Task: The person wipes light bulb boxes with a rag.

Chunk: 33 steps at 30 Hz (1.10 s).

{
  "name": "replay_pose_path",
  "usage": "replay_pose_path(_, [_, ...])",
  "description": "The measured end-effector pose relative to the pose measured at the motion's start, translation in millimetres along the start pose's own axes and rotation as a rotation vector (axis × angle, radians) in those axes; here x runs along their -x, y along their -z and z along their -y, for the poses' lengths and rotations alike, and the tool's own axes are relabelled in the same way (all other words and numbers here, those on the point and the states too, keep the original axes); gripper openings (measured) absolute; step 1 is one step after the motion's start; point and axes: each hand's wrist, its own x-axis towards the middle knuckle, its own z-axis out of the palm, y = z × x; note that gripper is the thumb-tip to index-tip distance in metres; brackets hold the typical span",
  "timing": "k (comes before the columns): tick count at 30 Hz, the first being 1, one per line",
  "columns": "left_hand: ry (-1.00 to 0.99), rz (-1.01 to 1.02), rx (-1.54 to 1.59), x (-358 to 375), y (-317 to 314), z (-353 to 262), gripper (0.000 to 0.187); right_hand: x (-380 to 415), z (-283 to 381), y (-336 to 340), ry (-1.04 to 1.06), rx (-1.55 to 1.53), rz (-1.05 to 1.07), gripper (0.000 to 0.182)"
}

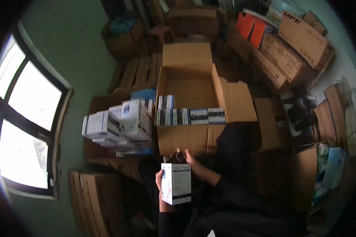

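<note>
Landmark: open-topped carton point(188, 139), its far flap point(187, 54) raised and right-hand flap point(239, 102) folded outward.

Hands. White box point(177, 185) is on the person's side of the carton, in front of its near wall and apart from it. Left hand point(159, 181) grasps it from the left edge; printed panels face up and toward the viewer. Right hand point(193, 162) is between the white box and the carton's near wall, fingers bent about a small dark item point(180, 156); cannot tell what the item is, nor whether it is gripped.

Inside the carton: printed boxes point(199, 116) in a row along the near wall, a further one behind at the left end.

Left of the carton: piled white boxes point(135, 120), several tilted, with a blue pack point(144, 94) at their far side. Behind left: wooden slats point(137, 73). Far right: stacked cartons, the top one marked MPE point(302, 39), beside orange boxes point(245, 24). Near right: a light-blue pack point(336, 168).
</note>
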Motion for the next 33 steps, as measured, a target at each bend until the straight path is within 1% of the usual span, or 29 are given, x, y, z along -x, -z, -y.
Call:
replay_pose_path(1, [-0.011, -0.002, 0.008, 1.8, 9.5, 4.1, 0.054, 16.4, 15.1, -20.3, 0.022, 0.059, -0.057, 0.088])
replay_pose_path(4, [-0.071, -0.004, 0.044, -5.0, 9.8, 7.3, 0.056, 27.0, 10.6, -28.3, -0.042, -0.117, -0.108, 0.089])
replay_pose_path(5, [-0.089, -0.011, 0.059, -6.7, 7.2, 8.4, 0.056, 37.8, 9.3, -32.6, 0.017, -0.189, -0.062, 0.086])
replay_pose_path(8, [-0.241, -0.132, -0.119, -15.6, -3.4, 9.0, 0.054, 35.0, -8.2, -29.4, 0.119, -0.040, 0.036, 0.078])
replay_pose_path(9, [-0.254, -0.149, -0.168, -8.8, -26.1, 7.2, 0.052, 27.0, -21.1, -26.3, 0.154, 0.028, -0.112, 0.069])
replay_pose_path(10, [-0.267, -0.230, -0.258, -6.0, -39.0, 7.3, 0.053, 25.8, -25.4, -20.9, 0.141, 0.065, -0.120, 0.067])
replay_pose_path(12, [-0.234, -0.175, -0.158, -10.6, -32.5, 6.0, 0.059, 22.8, -26.4, -17.0, 0.114, -0.006, -0.079, 0.066])
replay_pose_path(14, [-0.176, -0.130, -0.234, -5.9, -39.5, -3.6, 0.068, 29.9, -17.3, -25.3, 0.100, -0.086, -0.018, 0.064])
replay_pose_path(15, [-0.209, -0.165, -0.235, -9.9, -29.8, -2.6, 0.069, 30.5, -11.1, -28.8, 0.099, -0.123, 0.015, 0.063])
replay_pose_path(16, [-0.313, -0.163, -0.266, -26.8, 8.4, -1.4, 0.059, 28.7, -9.1, -29.8, 0.092, -0.163, -0.004, 0.061])
replay_pose_path(17, [-0.430, -0.198, -0.408, -39.7, 25.0, -6.0, 0.053, 28.4, -9.4, -31.2, 0.084, -0.206, -0.026, 0.060])
replay_pose_path(18, [-0.539, -0.236, -0.555, -51.0, 28.9, -11.5, 0.047, 29.1, -10.3, -32.4, 0.072, -0.254, -0.053, 0.059])
replay_pose_path(19, [-0.555, -0.388, -0.624, -50.3, 25.5, -10.0, 0.047, 29.9, -6.6, -32.2, 0.054, -0.262, -0.025, 0.060])
replay_pose_path(21, [-0.570, -0.696, -0.771, -38.5, -2.4, -6.2, 0.046, 29.0, -2.5, -31.4, 0.022, -0.245, -0.045, 0.059])
replay_pose_path(22, [-0.510, -0.636, -0.715, -25.4, -38.0, -14.2, 0.047, 31.0, 3.3, -33.1, 0.007, -0.223, -0.036, 0.060])
replay_pose_path(24, [-0.804, -0.585, -0.848, -16.6, -49.2, -27.9, 0.039, 34.1, 9.8, -36.1, 0.040, -0.181, -0.044, 0.061])
replay_pose_path(26, [-0.833, -0.440, -0.680, 0.0, -66.1, -49.0, 0.029, 33.8, 13.2, -35.5, 0.062, -0.167, -0.080, 0.062])
replay_pose_path(27, [-0.811, -0.364, -0.788, 20.0, -97.8, -58.1, 0.021, 32.6, 13.8, -34.2, 0.060, -0.179, -0.115, 0.062])
replay_pose_path(28, [-0.764, -0.240, -0.861, 30.7, -110.5, -62.6, 0.026, 31.4, 13.0, -32.6, 0.057, -0.193, -0.151, 0.062])
replay_pose_path(29, [-0.772, -0.192, -1.122, 35.7, -120.5, -60.3, 0.031, 24.7, 2.6, -19.3, 0.100, -0.254, -0.046, 0.061])
replay_pose_path(30, [-0.771, -0.139, -1.383, 37.8, -127.8, -53.7, 0.036, 19.5, -1.3, -19.4, 0.165, -0.211, -0.081, 0.060])
replay_pose_path(31, [-0.737, -0.159, -1.746, 39.3, -132.6, -47.1, 0.047, 14.2, -5.7, -22.5, 0.226, -0.169, -0.120, 0.060])
replay_pose_path(32, [-0.800, -0.125, -1.754, 33.7, -142.6, -35.5, 0.050, 12.0, -9.0, -23.7, 0.284, -0.126, -0.159, 0.060])
replay_pose_path(33, [-0.772, -0.170, -1.782, 27.9, -142.3, -37.4, 0.050, 13.0, -10.8, -23.2, 0.254, -0.174, -0.139, 0.059])
